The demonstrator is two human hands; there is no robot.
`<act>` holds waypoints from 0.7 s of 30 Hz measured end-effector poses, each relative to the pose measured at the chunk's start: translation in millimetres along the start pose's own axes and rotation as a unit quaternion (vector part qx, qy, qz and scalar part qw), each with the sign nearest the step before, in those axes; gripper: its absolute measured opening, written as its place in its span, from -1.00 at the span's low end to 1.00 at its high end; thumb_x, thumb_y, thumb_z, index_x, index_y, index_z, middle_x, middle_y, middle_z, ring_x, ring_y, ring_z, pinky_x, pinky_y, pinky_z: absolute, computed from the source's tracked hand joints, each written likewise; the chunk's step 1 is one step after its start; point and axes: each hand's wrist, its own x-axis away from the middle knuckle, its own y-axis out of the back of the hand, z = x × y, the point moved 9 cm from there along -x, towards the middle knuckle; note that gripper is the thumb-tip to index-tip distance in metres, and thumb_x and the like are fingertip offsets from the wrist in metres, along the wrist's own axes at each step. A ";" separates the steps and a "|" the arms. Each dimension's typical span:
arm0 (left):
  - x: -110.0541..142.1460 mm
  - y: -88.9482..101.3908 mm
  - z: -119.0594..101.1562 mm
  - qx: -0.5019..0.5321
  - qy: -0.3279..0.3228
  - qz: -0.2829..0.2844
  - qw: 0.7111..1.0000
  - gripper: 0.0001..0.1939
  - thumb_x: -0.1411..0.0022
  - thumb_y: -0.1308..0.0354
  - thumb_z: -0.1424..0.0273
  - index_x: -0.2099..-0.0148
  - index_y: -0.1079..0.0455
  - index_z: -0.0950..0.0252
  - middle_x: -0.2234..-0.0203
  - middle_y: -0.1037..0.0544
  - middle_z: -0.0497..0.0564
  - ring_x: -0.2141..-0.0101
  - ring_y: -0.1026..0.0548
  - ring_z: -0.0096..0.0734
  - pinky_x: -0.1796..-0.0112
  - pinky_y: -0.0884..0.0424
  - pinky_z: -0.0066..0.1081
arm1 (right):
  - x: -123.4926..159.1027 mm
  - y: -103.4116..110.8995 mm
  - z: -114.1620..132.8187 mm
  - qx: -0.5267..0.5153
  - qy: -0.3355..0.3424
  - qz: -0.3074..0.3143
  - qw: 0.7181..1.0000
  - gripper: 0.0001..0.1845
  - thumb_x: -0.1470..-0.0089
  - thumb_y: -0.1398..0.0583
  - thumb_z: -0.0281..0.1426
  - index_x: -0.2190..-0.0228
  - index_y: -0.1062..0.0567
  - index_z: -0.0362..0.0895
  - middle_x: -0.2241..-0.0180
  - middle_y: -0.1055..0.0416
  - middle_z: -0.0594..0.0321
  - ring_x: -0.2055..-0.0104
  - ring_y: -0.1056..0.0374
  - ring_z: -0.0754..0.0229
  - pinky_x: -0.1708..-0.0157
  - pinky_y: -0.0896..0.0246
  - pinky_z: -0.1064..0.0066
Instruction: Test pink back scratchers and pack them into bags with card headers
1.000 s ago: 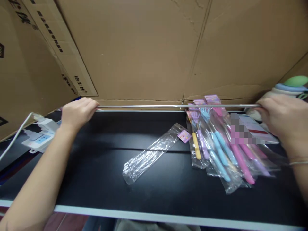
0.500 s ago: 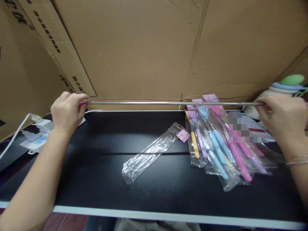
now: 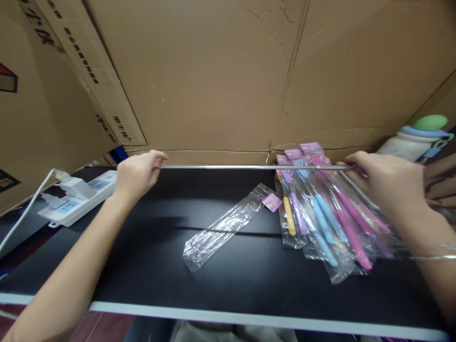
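Pinched at one end by closed left hand point(image 3: 137, 175), at the other by closed right hand point(image 3: 390, 183), neither nearer: thin silvery metal rod point(image 3: 231, 167). Spans side to side between both, roughly parallel to black tabletop's point(image 3: 142, 270) far edge. Towards near edge, clear plastic sleeve point(image 3: 223, 228); rightward, bagged multicoloured claw-headed sticks point(image 3: 324, 213).

From my end I see the rod point(image 3: 221, 167), thin, straight and silvery, with a bit of pink showing by my right hand point(image 3: 388, 183). It spans crosswise, almost level, from my left hand point(image 3: 138, 173) to that one, over the far part of the black tabletop point(image 3: 142, 266), its right stretch crossing my view of the bagged tools point(image 3: 326, 221).
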 end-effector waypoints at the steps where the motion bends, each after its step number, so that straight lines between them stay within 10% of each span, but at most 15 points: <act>1: -1.0 1.3 -13.2 0.008 -0.014 -0.004 1.000 -0.79 -0.24 0.08 0.44 0.19 -0.38 0.27 0.50 -0.51 -0.06 0.46 -0.44 -0.43 0.45 -0.17 -0.51 | -1.2 3.5 10.2 -0.005 0.009 -0.003 1.000 -0.70 -0.14 -0.03 -0.23 0.39 -0.44 -0.16 0.56 -0.42 0.19 0.52 -0.24 0.26 0.52 0.09 0.43; 9: 4.5 29.5 -132.7 0.103 -0.154 -0.043 0.982 -0.73 -0.22 0.09 0.53 0.36 -0.42 0.21 0.60 -0.51 -0.11 0.57 -0.41 -0.50 0.54 -0.12 -0.48 | -6.7 37.2 109.7 -0.063 0.082 -0.004 0.995 -0.75 -0.16 -0.06 -0.31 0.49 -0.42 -0.11 0.63 -0.38 0.33 0.60 -0.23 0.34 0.59 0.19 0.45; 21: 24.0 34.1 -175.0 0.186 -0.167 0.006 0.968 -0.79 -0.20 0.06 0.54 0.30 -0.38 0.20 0.60 -0.50 -0.15 0.57 -0.42 -0.52 0.54 -0.07 -0.45 | 10.8 51.1 162.4 -0.159 0.111 -0.002 0.981 -0.79 -0.18 -0.02 -0.41 0.44 -0.40 -0.13 0.62 -0.33 0.32 0.59 -0.23 0.31 0.56 0.18 0.42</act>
